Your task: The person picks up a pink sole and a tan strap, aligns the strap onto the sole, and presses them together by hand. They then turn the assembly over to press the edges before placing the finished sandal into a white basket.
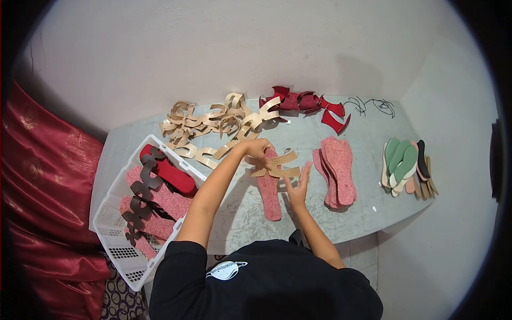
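A pink speckled insole lies on the table in front of me, its toe end pointing away. Across its upper part sits a tan textured sandal strap, cut in an X shape with its ends sticking out to both sides. My left hand comes over from the left, fingers closed on the strap near the top of the insole; the fingertips are partly hidden. Just right of the insole, my right hand is open, thumb and fingers apart, close beneath the strap's right-hand ends.
A white plastic basket at the left holds pink insoles, dark brown straps and a red sole. Beige straps and red straps lie along the wall. Stacked pink insoles, green and cream soles, and black cord are rightward.
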`<state>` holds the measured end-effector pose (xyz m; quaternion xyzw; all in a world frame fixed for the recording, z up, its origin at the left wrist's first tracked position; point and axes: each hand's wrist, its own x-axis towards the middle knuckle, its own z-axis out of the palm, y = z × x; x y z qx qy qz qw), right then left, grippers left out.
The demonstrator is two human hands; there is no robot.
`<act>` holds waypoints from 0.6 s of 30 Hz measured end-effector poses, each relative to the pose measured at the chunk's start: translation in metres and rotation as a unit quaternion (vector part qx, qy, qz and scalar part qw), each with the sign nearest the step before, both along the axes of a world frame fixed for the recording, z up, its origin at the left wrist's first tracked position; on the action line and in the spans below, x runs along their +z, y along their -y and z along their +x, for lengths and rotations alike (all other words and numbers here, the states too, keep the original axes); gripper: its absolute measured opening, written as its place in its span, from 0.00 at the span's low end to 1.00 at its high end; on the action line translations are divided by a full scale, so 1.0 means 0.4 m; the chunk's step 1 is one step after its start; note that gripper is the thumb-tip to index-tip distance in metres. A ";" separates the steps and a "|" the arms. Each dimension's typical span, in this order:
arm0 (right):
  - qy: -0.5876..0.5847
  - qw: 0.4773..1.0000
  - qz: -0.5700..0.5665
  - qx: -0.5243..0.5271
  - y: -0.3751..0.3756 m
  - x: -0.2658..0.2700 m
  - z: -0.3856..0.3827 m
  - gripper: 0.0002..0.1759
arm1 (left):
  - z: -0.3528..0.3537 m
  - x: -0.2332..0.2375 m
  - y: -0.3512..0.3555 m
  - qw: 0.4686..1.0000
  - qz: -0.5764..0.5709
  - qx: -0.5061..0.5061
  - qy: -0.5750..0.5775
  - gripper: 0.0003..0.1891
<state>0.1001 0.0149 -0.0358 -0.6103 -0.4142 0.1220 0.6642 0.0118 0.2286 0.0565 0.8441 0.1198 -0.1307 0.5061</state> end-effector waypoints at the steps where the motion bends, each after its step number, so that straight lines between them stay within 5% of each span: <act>1: -0.164 0.983 0.084 0.016 -0.012 0.016 0.002 0.50 | 0.001 0.027 0.002 1.000 -0.008 0.009 0.016 0.15; 5: -0.285 0.949 0.129 -0.041 -0.014 0.118 0.036 0.55 | -0.001 0.126 0.004 0.985 0.128 0.030 0.112 0.12; 7: -0.309 0.940 0.145 -0.003 -0.021 0.108 0.070 0.52 | -0.012 0.155 0.017 0.987 0.087 0.053 0.126 0.11; 9: -0.203 0.971 0.081 0.095 -0.028 0.089 0.101 0.48 | -0.018 0.165 0.034 0.962 0.107 0.091 0.234 0.10; 11: -0.143 0.985 0.068 0.075 -0.028 0.086 0.114 0.40 | -0.033 0.176 0.068 0.960 0.118 0.088 0.238 0.09; 13: 0.079 0.989 0.065 0.103 -0.026 0.114 0.125 0.32 | -0.048 0.174 0.104 0.934 0.159 0.078 0.311 0.09; 15: 0.056 0.992 0.065 0.092 -0.015 0.120 0.117 0.24 | -0.057 0.115 0.119 0.921 0.167 0.089 0.340 0.10; 18: 0.203 0.975 0.017 0.086 0.002 0.110 0.112 0.19 | -0.083 0.045 0.164 0.894 0.210 0.098 0.383 0.08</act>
